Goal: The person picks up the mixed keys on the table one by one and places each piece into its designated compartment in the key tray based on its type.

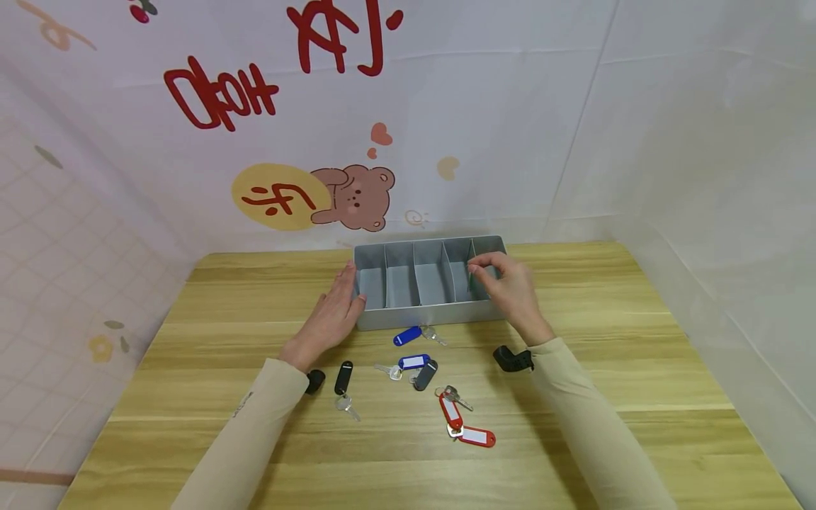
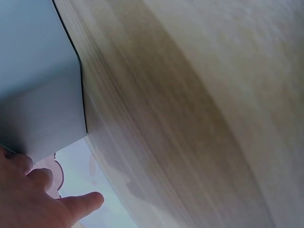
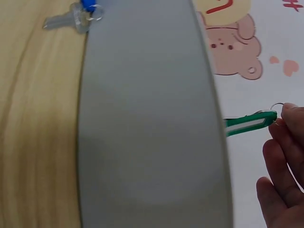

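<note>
My left hand (image 1: 328,315) rests against the left end of a grey divided tray (image 1: 427,316), its fingers fairly straight along the rim. Over the tray's right part, my right hand (image 1: 515,294) pinches the ring of a green key tag (image 3: 251,123) between thumb and forefinger. The tag hangs down at the second compartment from the right; in the right wrist view its lower end is hidden behind the tray's wall. The left wrist view shows the left hand's fingers (image 2: 80,205) near the tray's corner.
In front of the tray lie keys with blue tags (image 1: 408,336), a black tag (image 1: 343,377), a dark grey tag (image 1: 426,375) and red tags (image 1: 477,436). A printed cloth (image 1: 510,142) stands behind the wooden table (image 1: 605,319).
</note>
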